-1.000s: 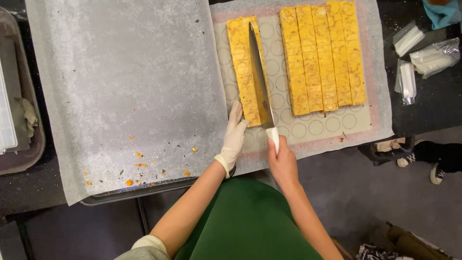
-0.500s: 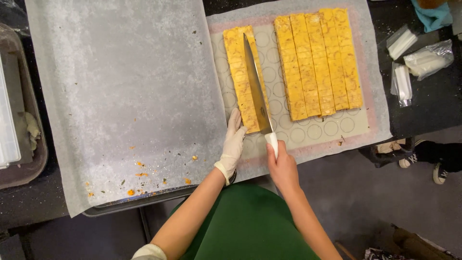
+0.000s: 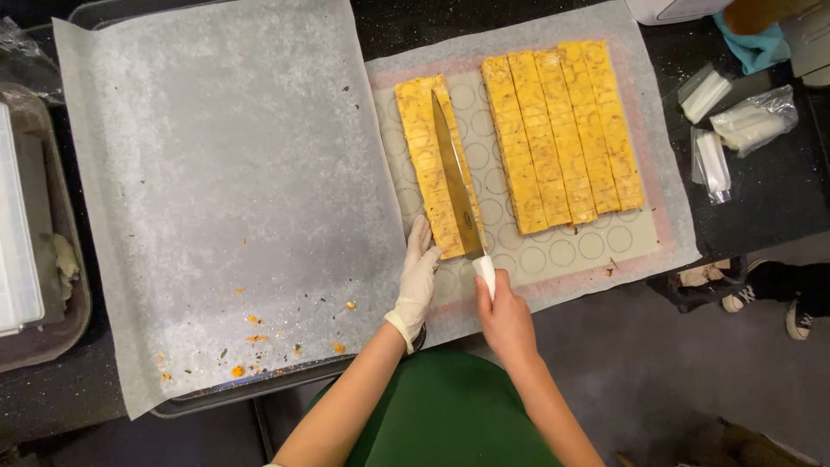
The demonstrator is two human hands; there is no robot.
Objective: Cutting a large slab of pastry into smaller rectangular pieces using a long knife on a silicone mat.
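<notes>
Steadiness matters here: bare right hand (image 3: 504,318) clamped on the white-handled long steel knife (image 3: 456,185) laid lengthwise along the yellow speckled slab strip (image 3: 430,156) at centre frame, gloved left hand (image 3: 418,278) flat, unclenched, bracing its near end, blade best pressed straight.

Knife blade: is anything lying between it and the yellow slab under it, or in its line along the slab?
Nothing visible does. The knife lies lengthwise on the yellow slab, held by the right hand. The gloved left hand rests at the slab's near end, left of the blade. The cut strips sit apart, to the right.
</notes>
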